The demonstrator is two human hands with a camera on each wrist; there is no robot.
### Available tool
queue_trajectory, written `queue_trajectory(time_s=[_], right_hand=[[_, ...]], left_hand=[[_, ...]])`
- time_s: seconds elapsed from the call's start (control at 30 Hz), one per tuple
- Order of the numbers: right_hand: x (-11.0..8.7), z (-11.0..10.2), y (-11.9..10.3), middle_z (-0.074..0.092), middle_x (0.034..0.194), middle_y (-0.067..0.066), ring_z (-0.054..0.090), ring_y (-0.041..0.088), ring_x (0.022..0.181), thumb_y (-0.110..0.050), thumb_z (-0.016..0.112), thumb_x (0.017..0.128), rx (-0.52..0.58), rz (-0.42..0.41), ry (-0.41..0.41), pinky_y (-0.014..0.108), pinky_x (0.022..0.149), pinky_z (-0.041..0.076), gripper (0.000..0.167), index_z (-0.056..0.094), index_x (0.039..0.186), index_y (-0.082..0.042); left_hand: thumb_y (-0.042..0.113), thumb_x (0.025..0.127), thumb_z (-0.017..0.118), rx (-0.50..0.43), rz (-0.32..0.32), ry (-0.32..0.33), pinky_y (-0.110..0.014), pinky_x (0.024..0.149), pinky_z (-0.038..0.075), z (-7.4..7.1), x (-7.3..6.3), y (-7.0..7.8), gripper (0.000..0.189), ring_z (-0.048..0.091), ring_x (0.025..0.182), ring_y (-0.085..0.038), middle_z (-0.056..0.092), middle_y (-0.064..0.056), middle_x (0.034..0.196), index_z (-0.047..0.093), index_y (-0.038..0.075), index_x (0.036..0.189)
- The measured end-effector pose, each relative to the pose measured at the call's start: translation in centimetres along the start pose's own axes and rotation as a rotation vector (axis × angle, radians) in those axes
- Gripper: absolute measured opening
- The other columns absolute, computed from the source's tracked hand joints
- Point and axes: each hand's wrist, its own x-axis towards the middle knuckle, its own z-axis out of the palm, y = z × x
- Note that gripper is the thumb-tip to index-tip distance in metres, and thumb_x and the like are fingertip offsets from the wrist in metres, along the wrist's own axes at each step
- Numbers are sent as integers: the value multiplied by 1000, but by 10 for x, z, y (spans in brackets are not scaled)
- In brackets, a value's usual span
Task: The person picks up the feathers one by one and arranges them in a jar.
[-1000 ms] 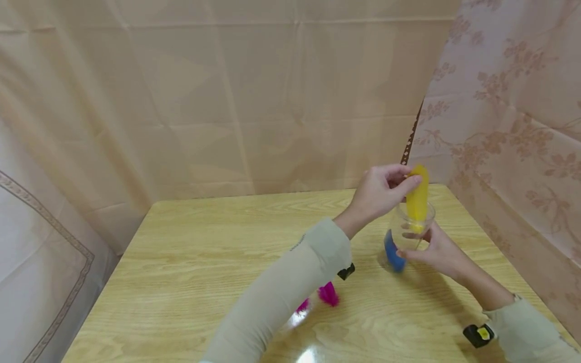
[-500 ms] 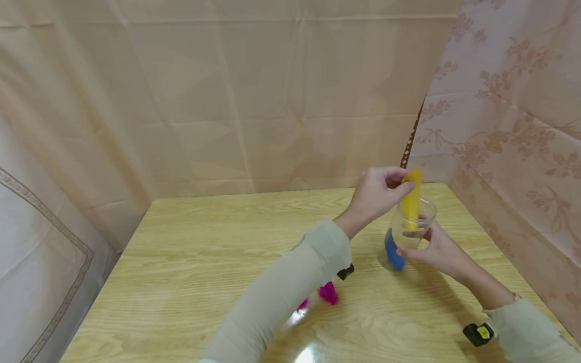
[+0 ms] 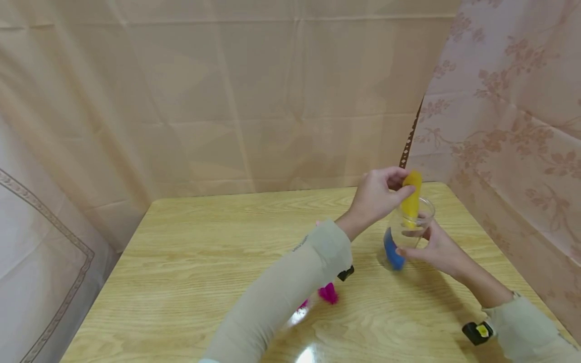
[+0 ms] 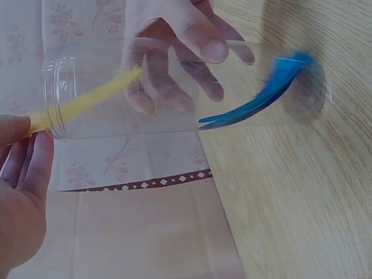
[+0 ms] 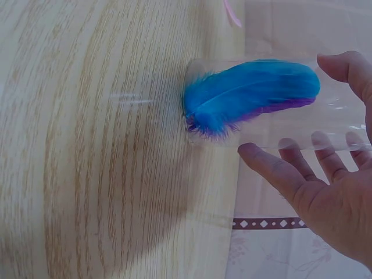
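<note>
In the head view my left hand (image 3: 379,195) pinches a yellow feather (image 3: 411,199) by its upper end, between thumb and fingers. The feather's lower part is inside the mouth of a clear plastic jar (image 3: 399,234). My right hand (image 3: 438,249) holds that jar from the right side, upright on the table. Near the jar's bottom leans a blue feather (image 5: 250,87), with a purple feather (image 5: 285,106) showing along its edge in the right wrist view. From the left wrist view, the yellow feather's fluffy end (image 4: 131,75) hangs free above the blue one.
Magenta feathers (image 3: 329,293) lie on the wooden table (image 3: 204,262), partly hidden beneath my left sleeve (image 3: 290,282). A pale pink feather (image 5: 232,13) shows at the top of the right wrist view. Beige (image 3: 272,101) and floral cloths (image 3: 513,126) hang around the table.
My left hand has lowered the yellow feather slightly and shifted it a little left within the jar's mouth. The right hand and jar have stayed nearly in place.
</note>
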Motion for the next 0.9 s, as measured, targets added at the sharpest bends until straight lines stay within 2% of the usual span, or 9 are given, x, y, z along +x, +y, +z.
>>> queue_trajectory(time_s=[0.2,0.47,0.77,0.83,0.9], right_hand=[[1,-1,2,34,149,22,47,53,125,-7,81,87,-9,3,4,65,84,53,90,22,155,-9],[1,-1,2,34,151,20,48,54,124,-8,81,87,-13,5,1,57,83,57,90,22,155,-7],[1,-2,2,33,150,22,48,49,125,-10,80,89,-37,32,-2,38,82,58,87,21,152,-5],[1,-2,1,33,150,22,49,48,124,-10,80,89,-47,29,-1,40,83,57,87,21,152,-5],[1,-2,0,34,149,21,48,45,123,-10,80,89,-57,27,1,47,87,55,86,21,152,-4]], left_hand=[[9,93,75,28,6,20,-9,69,52,0,0,-1,23,63,78,5,75,-2,102,72,4,116],[9,94,74,46,-22,18,-8,70,51,1,-3,-3,23,62,77,5,75,-2,102,72,3,115],[10,93,75,79,-33,14,-7,66,50,4,-5,-5,20,60,73,6,74,1,95,73,5,112],[10,93,75,81,-32,14,-7,66,50,4,-5,-5,20,60,73,6,74,1,95,73,5,112],[10,93,75,82,-30,12,-8,66,50,4,-5,-6,20,60,74,6,74,1,95,73,5,112]])
